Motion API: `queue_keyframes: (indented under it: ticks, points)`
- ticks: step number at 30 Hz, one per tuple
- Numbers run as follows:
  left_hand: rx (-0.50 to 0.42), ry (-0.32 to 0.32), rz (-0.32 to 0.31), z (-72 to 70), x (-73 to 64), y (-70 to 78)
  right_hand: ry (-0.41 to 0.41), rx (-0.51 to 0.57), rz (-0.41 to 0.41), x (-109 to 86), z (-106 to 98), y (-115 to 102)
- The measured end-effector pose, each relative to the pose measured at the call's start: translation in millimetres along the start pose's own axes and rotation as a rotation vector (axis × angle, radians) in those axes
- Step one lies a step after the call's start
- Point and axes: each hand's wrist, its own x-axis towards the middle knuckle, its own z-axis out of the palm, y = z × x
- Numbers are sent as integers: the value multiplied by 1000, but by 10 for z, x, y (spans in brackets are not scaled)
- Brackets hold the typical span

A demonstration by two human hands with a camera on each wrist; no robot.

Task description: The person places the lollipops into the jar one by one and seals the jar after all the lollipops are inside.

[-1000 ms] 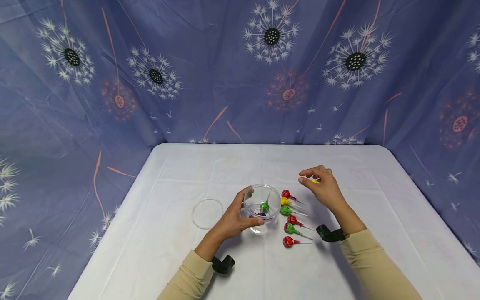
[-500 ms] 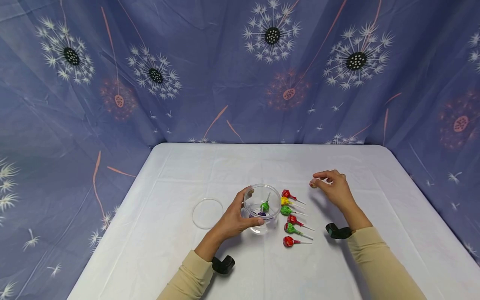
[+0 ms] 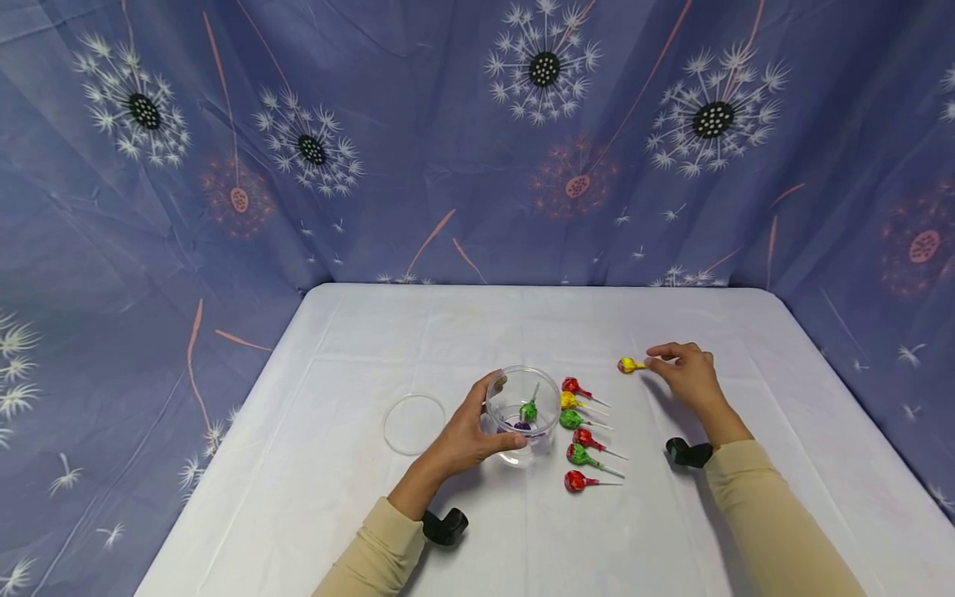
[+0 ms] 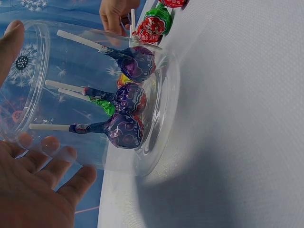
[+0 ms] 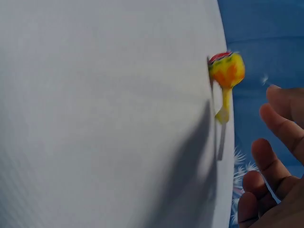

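My left hand (image 3: 468,433) holds a clear plastic jar (image 3: 553,419) from its left side, thumb across the front and fingers behind. Inside the tilted jar, purple lollipops (image 4: 124,129) and a green lollipop (image 3: 528,411) show through the wall. To the right, a yellow lollipop (image 3: 627,365) lies on the table with its stick toward my right hand (image 3: 685,375). That hand's fingertips hover at the stick in the head view. In the right wrist view, its loosely bent fingers (image 5: 267,161) stand apart from the lollipop.
Several red, green and yellow lollipops (image 3: 573,419) lie in a column just right of the jar, sticks pointing right. A clear round lid (image 3: 414,424) lies left of my left hand. The white-covered table (image 3: 358,332) meets a blue dandelion-print curtain (image 3: 418,124) behind.
My right hand has moved right, from over the yellow lollipop's head to its stick end, uncovering the lollipop. The left hand and jar have stayed in place.
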Motion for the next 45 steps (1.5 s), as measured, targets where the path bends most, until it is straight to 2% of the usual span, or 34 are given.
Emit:
queue_keyframes:
  ticks: [8, 15, 23, 31, 38, 45]
  points:
    - [-5, -14, -3, 10, 12, 0, -33, -50, 54, 35, 8, 149]
    - [-3, -15, -4, 8, 17, 4, -40, -95, 16, 76, 4, 221]
    - [-4, -14, 2, 5, 11, 7, -73, -112, 40, 89, 10, 244]
    - [-27, -18, 0, 23, 7, 9, -41, -139, -12, 79, 14, 269]
    - [-36, -24, -17, 22, 7, 33, -38, -140, -42, 87, 18, 281]
    - [-13, -8, -14, 6, 3, 24, -80, -98, 7, 98, 27, 252]
